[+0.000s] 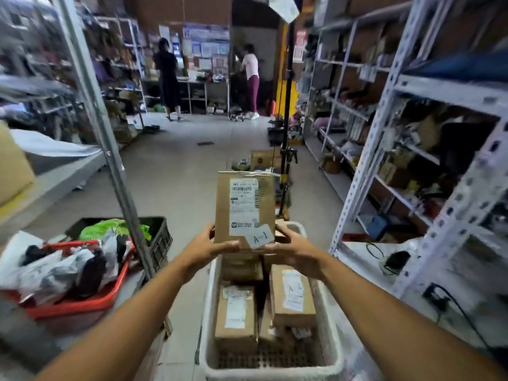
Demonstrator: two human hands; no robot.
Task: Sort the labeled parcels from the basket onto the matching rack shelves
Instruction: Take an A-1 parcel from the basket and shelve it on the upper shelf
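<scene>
A brown cardboard parcel with a white shipping label and a small tag reading "A-1" is held upright above the white basket. My left hand grips its lower left edge and my right hand grips its lower right edge. Several more brown labeled parcels lie inside the basket below. Metal rack shelves stand close on the right and another rack on the left.
A red basket of bagged items and a black crate sit on the floor at left. A black stand and a box stand in the aisle ahead. Two people stand at the far counter.
</scene>
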